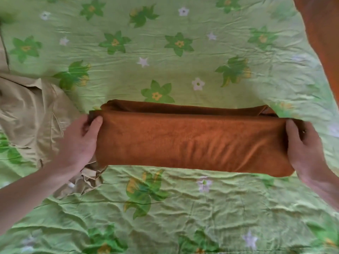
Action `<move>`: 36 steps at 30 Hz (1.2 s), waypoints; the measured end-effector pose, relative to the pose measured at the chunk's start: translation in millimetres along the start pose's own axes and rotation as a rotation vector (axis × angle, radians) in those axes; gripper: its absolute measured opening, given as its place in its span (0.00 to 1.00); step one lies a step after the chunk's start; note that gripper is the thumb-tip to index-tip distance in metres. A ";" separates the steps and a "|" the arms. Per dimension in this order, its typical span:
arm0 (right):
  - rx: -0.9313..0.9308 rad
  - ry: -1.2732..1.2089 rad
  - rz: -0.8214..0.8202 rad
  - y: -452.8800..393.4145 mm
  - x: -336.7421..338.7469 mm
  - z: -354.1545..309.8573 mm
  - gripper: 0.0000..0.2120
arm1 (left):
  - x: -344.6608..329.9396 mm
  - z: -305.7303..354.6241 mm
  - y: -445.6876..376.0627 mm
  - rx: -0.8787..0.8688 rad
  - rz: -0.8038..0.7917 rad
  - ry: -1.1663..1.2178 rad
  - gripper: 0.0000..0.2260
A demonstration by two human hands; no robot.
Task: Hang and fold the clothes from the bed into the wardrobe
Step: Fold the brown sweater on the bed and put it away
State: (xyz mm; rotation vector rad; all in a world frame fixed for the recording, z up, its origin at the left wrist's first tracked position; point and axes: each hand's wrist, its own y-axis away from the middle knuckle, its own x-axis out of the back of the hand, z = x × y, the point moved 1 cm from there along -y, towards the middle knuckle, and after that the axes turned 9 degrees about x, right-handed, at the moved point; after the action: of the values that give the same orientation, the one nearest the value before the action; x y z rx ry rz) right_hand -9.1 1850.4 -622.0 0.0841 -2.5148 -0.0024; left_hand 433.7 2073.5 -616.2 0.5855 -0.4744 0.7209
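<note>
Here, in the head view, a folded brown cloth (192,140) lies across the middle of the frame on the green flowered bedsheet (183,208). The left hand (78,142) grips its left end, thumb on top, and the right hand (302,143) grips its right end. A beige garment (31,114) lies crumpled at the left edge, touching the cloth's lower left corner.

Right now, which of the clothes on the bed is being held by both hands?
The rust-orange garment. The left hand grips one end and the right hand grips the other. The beige garment lies crumpled beside it, held by neither hand.
</note>
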 end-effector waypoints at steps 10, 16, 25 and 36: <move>0.034 0.529 -0.057 -77.2 -56.3 20.3 0.23 | -43.1 -5.0 -71.2 -0.092 0.269 -0.409 0.15; 0.038 0.619 -0.056 -78.1 -59.7 26.2 0.20 | -52.3 5.5 -90.3 -0.076 0.294 -0.572 0.18; 0.809 0.651 -0.342 -18.1 -73.2 15.5 0.27 | -100.5 36.0 -30.1 -0.767 0.307 -0.777 0.21; 0.389 0.630 -0.312 -12.7 -65.2 83.0 0.36 | -101.4 -15.9 -53.5 -0.557 0.029 -0.962 0.35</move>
State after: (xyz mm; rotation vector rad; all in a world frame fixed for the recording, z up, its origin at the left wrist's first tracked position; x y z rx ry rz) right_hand -4.2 1840.2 -727.8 0.5450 -1.8233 0.3340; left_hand 408.8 2003.5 -704.9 0.3612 -1.5207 0.2605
